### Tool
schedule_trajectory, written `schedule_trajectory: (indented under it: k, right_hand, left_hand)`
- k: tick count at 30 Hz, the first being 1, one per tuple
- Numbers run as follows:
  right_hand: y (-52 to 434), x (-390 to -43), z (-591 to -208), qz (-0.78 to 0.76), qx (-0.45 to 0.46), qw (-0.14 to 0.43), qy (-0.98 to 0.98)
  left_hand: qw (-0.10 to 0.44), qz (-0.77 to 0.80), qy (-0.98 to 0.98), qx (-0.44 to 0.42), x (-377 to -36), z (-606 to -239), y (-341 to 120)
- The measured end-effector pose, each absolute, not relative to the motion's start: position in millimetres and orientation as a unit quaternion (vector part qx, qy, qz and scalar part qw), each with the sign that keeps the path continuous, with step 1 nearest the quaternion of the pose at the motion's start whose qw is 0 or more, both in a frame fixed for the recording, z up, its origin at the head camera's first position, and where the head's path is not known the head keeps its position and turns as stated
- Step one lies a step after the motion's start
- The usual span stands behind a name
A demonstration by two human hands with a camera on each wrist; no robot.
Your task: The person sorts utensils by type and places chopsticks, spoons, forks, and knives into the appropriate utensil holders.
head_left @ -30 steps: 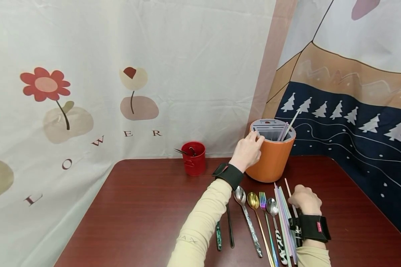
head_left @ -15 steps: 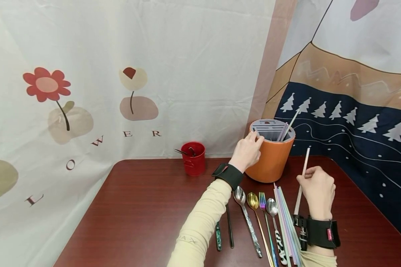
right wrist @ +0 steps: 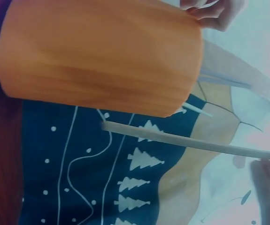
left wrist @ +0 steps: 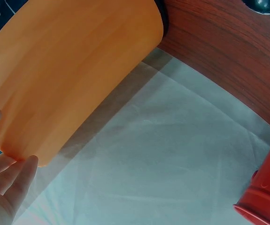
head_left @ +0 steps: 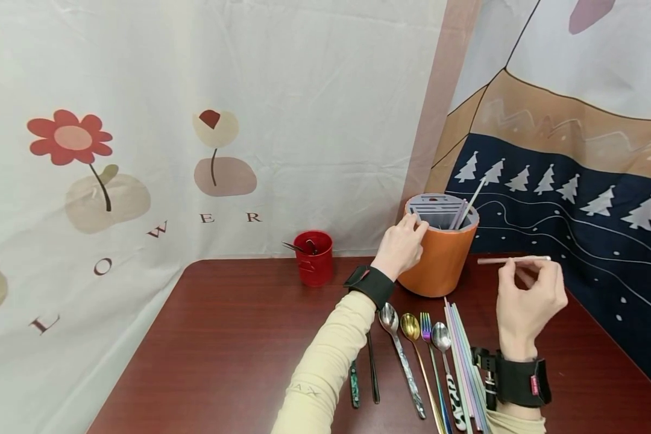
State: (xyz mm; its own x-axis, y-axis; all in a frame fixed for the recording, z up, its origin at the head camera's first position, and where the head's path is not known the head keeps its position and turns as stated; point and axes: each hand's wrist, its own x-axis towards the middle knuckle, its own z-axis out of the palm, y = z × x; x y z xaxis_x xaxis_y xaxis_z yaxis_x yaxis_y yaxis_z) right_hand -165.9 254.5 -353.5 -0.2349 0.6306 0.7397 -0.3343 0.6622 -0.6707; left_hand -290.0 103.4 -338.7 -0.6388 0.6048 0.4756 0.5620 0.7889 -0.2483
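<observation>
Orange holder (head_left: 440, 253): rim gripped by left hand (head_left: 401, 247). Chopstick (head_left: 512, 260), pinched horizontally by right hand (head_left: 528, 301) beside holder; risks slipping, missing the slots.

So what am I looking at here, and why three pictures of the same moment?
No machine here: a person works with bare hands and wears three cameras. The wide picture comes from the head, and the two close ones from black bands on the wrists. The left hand grips the rim of an orange holder on a dark red table. The right hand pinches a pale chopstick, held level beside the holder. On the table lie spoons, a rainbow fork and more chopsticks. A small red cup stands further back.
</observation>
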Motion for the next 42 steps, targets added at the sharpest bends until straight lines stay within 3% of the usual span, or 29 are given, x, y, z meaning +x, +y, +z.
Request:
schedule_trajectory:
  k: [7,15,28,42]
  right_hand:
    - [243.1,-166.8,-341.5,0.468,-0.075,0.690,-0.547]
    - [239.2,-172.4,-340.6,0.499,-0.042,0.688,-0.525]
    - [249.6,-206.2,-325.3,0.471,-0.076,0.597,-0.645]
    - [256.7,-207.3,-335.0,0.435,-0.102,0.511,-0.734]
  left_hand:
    - [0.279,0.038,-0.904,-0.322,-291.2,-338.9,103.1]
    - [0.276,0.036,-0.904,-0.324,-291.2,-339.3,104.2]
    - [0.272,0.044,-0.906,-0.320,-291.9,-340.9,106.6]
    - [0.275,0.038,-0.906,-0.319,-292.8,-341.6,105.7]
